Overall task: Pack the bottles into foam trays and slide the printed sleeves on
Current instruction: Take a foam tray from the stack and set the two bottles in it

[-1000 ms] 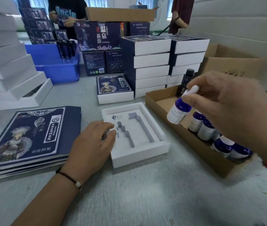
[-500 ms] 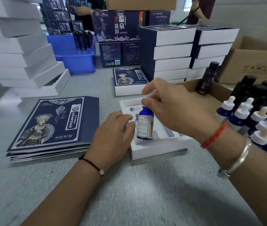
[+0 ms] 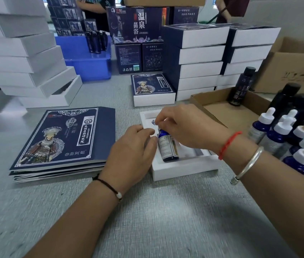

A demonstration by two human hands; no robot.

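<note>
A white foam tray (image 3: 182, 168) lies on the grey table in front of me. A small blue dropper bottle (image 3: 167, 146) lies tilted in the tray's left slot. My right hand (image 3: 188, 125) pinches the bottle's top end from above. My left hand (image 3: 132, 151) rests on the tray's left edge, fingers touching the rim beside the bottle. Flat printed dark-blue sleeves (image 3: 63, 142) are stacked to the left of the tray. More blue dropper bottles (image 3: 285, 135) with white tops stand in a cardboard box (image 3: 214, 107) on the right.
Stacks of white trays (image 3: 26, 58) rise at the left, and sleeved boxes (image 3: 199, 54) at the back centre. One finished box (image 3: 153, 90) lies behind the tray. A blue bin (image 3: 88, 60), tall dark bottles (image 3: 242, 86) and two people stand beyond.
My right hand carried the dropper bottle from the cardboard box over to the tray and lowered it from upright into the left slot. My left hand stayed on the tray's edge.
</note>
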